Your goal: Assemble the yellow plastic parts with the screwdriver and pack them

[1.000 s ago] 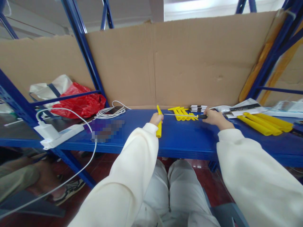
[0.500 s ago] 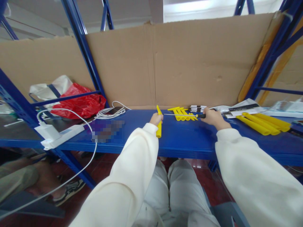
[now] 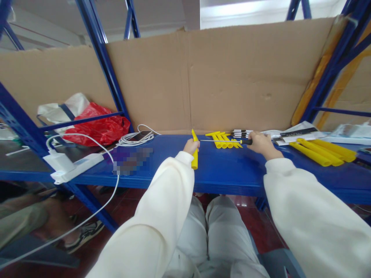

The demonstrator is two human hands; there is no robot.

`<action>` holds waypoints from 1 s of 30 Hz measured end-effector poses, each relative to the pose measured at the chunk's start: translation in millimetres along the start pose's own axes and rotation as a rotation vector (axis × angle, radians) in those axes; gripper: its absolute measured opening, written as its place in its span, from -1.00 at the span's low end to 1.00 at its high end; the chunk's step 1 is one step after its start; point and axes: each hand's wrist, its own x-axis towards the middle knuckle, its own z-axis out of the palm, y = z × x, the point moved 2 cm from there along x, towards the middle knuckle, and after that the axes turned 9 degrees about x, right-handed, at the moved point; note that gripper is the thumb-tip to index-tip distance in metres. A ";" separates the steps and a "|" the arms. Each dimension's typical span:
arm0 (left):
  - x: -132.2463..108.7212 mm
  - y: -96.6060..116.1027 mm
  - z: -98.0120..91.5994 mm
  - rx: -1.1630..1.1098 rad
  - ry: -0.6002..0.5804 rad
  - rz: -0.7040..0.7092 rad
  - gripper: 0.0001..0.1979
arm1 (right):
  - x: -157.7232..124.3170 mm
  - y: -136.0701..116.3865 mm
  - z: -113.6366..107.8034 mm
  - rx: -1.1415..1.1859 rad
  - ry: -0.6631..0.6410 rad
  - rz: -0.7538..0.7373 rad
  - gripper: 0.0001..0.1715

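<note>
My left hand (image 3: 190, 146) is wrapped round a yellow plastic piece (image 3: 195, 161), a tube with a narrow tapered tip pointing away from me. In my right hand (image 3: 260, 143) is a screwdriver (image 3: 246, 142) with a black and yellow handle. Its long thin shaft runs level to the left and its end meets the side of the yellow piece near my left fingers; how far it goes in, I cannot tell. Behind the shaft lie several yellow T-shaped pieces (image 3: 222, 143) in a row, with small yellow pointed bits (image 3: 236, 143) beside them.
Several long yellow tubes (image 3: 327, 152) and a white packet (image 3: 301, 133) lie on the right of the blue table (image 3: 226, 170). Striped black-and-white sticks (image 3: 240, 132) lie behind. Leftward are a coiled white cable (image 3: 133, 139), a power strip (image 3: 81, 166) and a red bag (image 3: 101, 123). Cardboard (image 3: 246, 77) stands behind.
</note>
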 end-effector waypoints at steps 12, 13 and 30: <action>0.6 -1.1 -0.3 0.002 -0.006 -0.007 -0.85 | 1.0 0.1 1.8 -0.002 0.013 -0.034 -0.65; 0.8 -1.3 -0.3 0.003 -0.007 -0.010 -0.85 | 1.3 1.4 2.2 0.006 0.031 -0.045 -0.64; 1.6 -2.2 0.7 -0.010 -0.021 -0.031 -0.82 | 2.0 1.4 -0.1 0.020 0.004 -0.014 -0.60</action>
